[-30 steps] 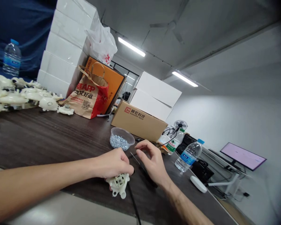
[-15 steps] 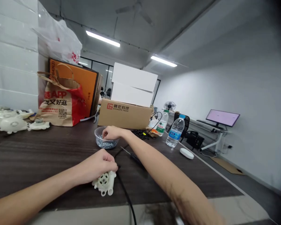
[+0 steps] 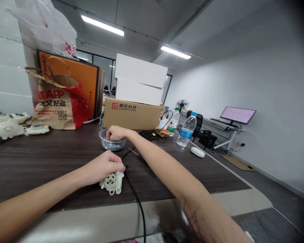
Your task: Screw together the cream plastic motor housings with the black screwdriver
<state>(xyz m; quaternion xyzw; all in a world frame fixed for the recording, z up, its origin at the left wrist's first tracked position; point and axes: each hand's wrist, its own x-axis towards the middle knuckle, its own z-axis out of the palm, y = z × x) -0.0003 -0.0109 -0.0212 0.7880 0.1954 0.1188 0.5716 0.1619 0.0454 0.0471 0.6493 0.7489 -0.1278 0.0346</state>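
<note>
Dark wood table [image 3: 40, 158]; left hand [image 3: 103, 167] clamped on white plastic part [image 3: 112, 182] near edge; right hand [image 3: 116, 133] farther back, fingers pinched together in screw bowl [image 3: 108, 144]; best pinch single screw, keep part steady.

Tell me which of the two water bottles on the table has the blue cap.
It is the nearer, larger bottle with the blue label. The other bottle stands behind it, closer to the cardboard box, and has a green label.

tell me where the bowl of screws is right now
In the head view, the bowl of screws sits mid-table before the cardboard box, right hand in it.
</note>
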